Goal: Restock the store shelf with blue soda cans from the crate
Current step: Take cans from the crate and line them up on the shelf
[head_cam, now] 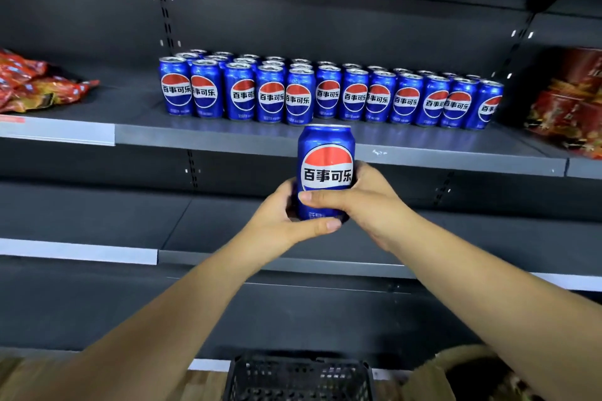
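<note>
From the head camera, both hands meet on one blue soda can point(325, 169) held in the air in front of the shelving: the left hand point(286, 221) cups its lower body with the thumb laid across the base, and the right hand point(368, 202) wraps it from the other side, thumb pressed across the front below the logo, so each grip is grasping the same can. The can stands upright, its long axis vertical, silver top up, and the red-white-blue logo faces the camera. Just above and beyond the grip lies the shelf point(228, 137), where rows of cans point(329, 94) already stand several deep, logos forward. The held can's top reaches the shelf's front edge, apart from the row. Well below the grip, at the bottom edge of the view, sits the black crate point(296, 378); its contents cannot be made out. The step in hand looks like carrying a can up for placing. The next move likely calls for lifting it clear of the shelf lip, easing it forward, and setting it down level with the label kept outward
</note>
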Motion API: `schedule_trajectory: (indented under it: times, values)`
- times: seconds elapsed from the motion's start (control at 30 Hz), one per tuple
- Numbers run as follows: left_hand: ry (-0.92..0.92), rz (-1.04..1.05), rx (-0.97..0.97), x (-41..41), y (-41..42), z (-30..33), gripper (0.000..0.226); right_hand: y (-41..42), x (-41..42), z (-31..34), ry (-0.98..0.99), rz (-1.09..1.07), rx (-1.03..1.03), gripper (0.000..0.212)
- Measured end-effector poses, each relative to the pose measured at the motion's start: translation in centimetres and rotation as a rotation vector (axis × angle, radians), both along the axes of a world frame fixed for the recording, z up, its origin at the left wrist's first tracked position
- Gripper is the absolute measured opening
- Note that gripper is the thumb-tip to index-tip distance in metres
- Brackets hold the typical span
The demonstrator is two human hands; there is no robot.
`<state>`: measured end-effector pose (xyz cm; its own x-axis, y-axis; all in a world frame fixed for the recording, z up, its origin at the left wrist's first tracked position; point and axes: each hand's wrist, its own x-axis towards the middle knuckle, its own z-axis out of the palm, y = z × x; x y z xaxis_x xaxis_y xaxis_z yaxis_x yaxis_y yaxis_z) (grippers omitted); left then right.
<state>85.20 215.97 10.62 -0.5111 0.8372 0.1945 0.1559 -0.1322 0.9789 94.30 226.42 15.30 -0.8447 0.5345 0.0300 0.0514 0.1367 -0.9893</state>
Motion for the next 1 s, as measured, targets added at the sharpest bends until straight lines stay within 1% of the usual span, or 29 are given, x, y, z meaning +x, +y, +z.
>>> schedule_trajectory:
  times: [0.1,0.23,0.3,0.4,0.47,0.57,0.67,0.73,0.83,0.93,1.0]
  values:
    - [0.064,0.008,-0.009,-1.5,0.1,-0.5,0.064,0.3,-1.3,-0.4,0.023,-0.076,0.023,0.037]
    - [0.126,0.036,-0.091,-3.1,0.4,-1.5,0.062,1.0,-2.4,-0.6,0.022,-0.154,0.04,0.053]
    - [0.143,0.057,-0.108,-3.8,0.8,-1.8,0.054,1.6,-2.6,-0.5,0.027,-0.175,0.039,0.056]
    - [0.156,0.087,-0.085,-4.5,1.9,-1.5,0.036,2.7,-2.6,-0.1,0.042,-0.194,0.025,0.053]
    - [0.185,0.114,-0.066,-4.8,3.1,-1.1,0.031,3.8,-2.5,0.1,0.055,-0.189,0.008,0.045]
    - [0.148,0.197,-0.026,-5.2,4.9,-0.3,0.034,5.1,-2.6,0.2,0.077,-0.171,-0.03,0.04]
    - [0.079,0.273,-0.005,-5.8,6.8,0.3,0.038,6.7,-3.1,0.2,0.065,-0.173,-0.016,0.044]
    - [0.067,0.31,-0.006,-6.3,8.1,0.7,0.036,7.9,-3.5,0.3,0.048,-0.183,0.021,0.046]
    - [0.085,0.324,0.014,-6.9,9.8,1.5,0.033,9.7,-4.1,0.8,0.047,-0.177,0.046,0.054]
    - [0.078,0.312,0.044,-7.0,11.6,2.3,0.032,11.2,-4.5,1.5,0.047,-0.166,0.079,0.049]
    - [0.076,0.293,0.047,-7.0,12.7,2.7,0.036,12.0,-4.8,2.1,0.045,-0.153,0.111,0.049]
